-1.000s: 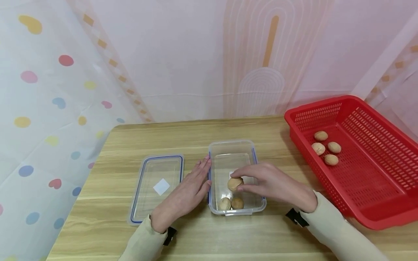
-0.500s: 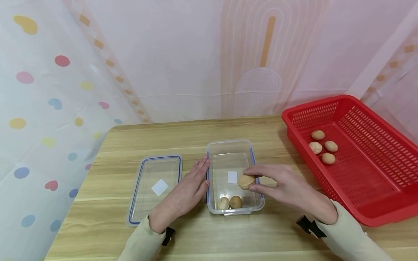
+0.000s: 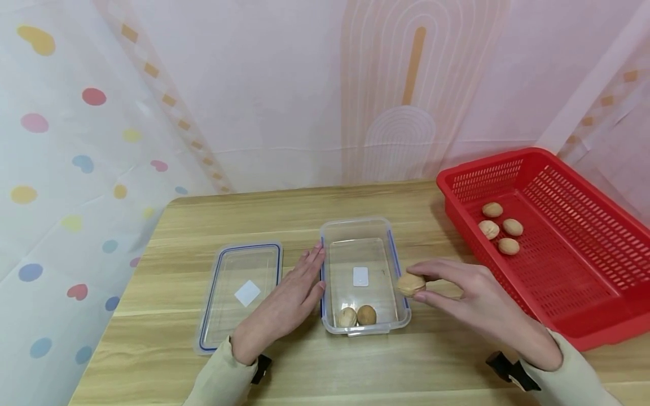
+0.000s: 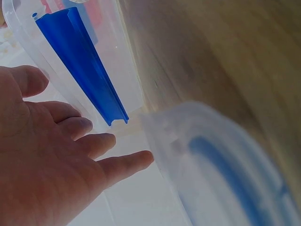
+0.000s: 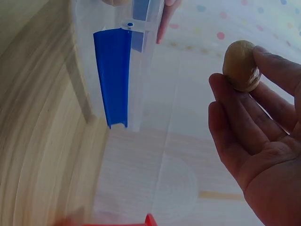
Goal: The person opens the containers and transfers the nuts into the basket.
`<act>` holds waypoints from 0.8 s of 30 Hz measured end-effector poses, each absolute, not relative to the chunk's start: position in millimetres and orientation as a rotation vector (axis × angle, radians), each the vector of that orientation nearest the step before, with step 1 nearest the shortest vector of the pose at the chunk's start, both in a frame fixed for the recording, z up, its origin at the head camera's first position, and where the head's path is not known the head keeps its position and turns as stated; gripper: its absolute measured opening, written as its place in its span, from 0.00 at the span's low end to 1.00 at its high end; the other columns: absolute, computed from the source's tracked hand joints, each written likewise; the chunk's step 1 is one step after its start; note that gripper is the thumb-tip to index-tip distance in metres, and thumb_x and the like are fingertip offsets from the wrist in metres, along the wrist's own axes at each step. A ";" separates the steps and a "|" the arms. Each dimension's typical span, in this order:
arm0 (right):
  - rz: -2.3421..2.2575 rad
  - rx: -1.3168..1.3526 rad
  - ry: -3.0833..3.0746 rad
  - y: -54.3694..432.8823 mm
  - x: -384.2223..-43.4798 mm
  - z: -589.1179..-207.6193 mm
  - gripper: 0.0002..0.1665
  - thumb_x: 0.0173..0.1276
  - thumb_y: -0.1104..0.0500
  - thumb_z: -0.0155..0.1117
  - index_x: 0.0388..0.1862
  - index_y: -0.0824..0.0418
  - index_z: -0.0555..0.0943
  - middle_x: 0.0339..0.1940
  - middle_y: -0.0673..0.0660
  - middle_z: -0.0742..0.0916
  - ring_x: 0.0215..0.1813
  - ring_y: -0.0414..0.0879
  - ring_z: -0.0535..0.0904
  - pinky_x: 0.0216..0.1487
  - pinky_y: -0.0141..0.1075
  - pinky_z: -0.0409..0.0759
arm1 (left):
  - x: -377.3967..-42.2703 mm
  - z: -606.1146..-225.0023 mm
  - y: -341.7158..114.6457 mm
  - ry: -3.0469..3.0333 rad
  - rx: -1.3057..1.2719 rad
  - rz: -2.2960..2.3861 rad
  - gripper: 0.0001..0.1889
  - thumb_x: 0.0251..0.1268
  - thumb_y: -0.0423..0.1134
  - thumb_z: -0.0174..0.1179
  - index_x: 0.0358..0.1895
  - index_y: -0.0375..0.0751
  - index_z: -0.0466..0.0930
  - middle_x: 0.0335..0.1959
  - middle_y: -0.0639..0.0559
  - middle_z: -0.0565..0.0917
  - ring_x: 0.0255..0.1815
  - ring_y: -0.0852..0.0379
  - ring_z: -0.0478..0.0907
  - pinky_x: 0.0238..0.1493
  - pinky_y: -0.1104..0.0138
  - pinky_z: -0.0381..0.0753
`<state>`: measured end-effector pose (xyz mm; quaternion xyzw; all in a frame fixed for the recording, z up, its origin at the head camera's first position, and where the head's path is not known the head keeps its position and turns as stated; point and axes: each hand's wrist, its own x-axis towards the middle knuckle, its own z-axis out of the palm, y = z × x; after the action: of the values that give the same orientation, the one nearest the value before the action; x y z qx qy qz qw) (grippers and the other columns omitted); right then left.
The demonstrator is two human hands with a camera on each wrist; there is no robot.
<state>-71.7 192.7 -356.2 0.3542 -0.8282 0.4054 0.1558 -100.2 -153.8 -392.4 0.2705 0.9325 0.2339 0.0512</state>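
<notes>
A walnut is pinched between the thumb and fingers of my right hand, over the right rim of the clear plastic box. The right wrist view shows the same walnut raised above the level of the table. My left hand lies along the box's left side, fingers extended, fingertips right at its wall. In the left wrist view a blue side latch hangs down on that wall. Two walnuts sit together at the near end inside the box, and a white label shows on its floor.
A clear lid with a blue seal and a white label lies left of the box, partly behind my left hand. On the right stands a red basket with several walnuts in its far left part. A patterned cloth hangs behind the table.
My right hand has moved to the right with its walnut, from over the box's middle to its right rim. The left hand stays at the box's left side.
</notes>
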 end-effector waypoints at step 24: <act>0.920 0.777 -2.466 249.2 -40.1 -328.9 0.37 0.45 0.65 0.87 0.57 0.49 0.88 0.50 0.40 0.90 0.51 0.28 0.83 0.54 0.17 0.76 | -100.7 -392.8 -153.4 2.827 0.788 0.700 0.32 0.86 0.45 0.44 0.83 0.35 0.48 0.85 0.47 0.43 0.84 0.39 0.46 0.80 0.44 0.53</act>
<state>-40.1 249.2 -328.9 0.2777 -0.8809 0.3287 0.1972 -100.7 -153.4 -392.8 0.2608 0.9351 0.2317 0.0622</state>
